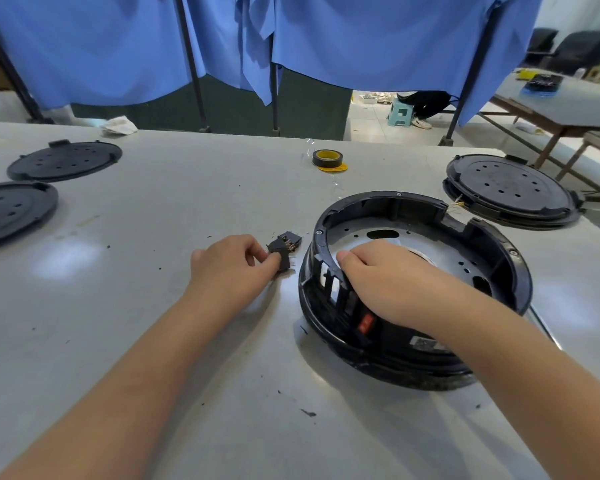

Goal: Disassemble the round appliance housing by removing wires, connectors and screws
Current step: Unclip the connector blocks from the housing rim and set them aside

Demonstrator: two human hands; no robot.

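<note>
A: Where is the round housing (416,289) in all this?

B: Lower right of centre of the frame, lying flat on the grey table (153,306) with its open side up. The right hand (388,285) is on it, draped over the near-left wall, fingers curled round the rim and reaching inside.

A: And the left hand (232,265)?

B: Just left of the housing, pinching a small black connector block (284,249) between thumb and fingertips — the block is clear of the housing, close beside its left wall.

A: So which hand does the next part fall to?

B: The right, I'd judge. The red switch (367,323) sits in the near wall directly under that wrist, and empty slots (329,280) show just left of it. Whatever comes out next lies along that wall, running from lower right up to the left.

A: What can't you see?

B: The right fingertips — hidden behind the rim, so whether they grip anything inside I cannot tell. A few thin wires (459,202) at the far rim are too small to trace.
</note>
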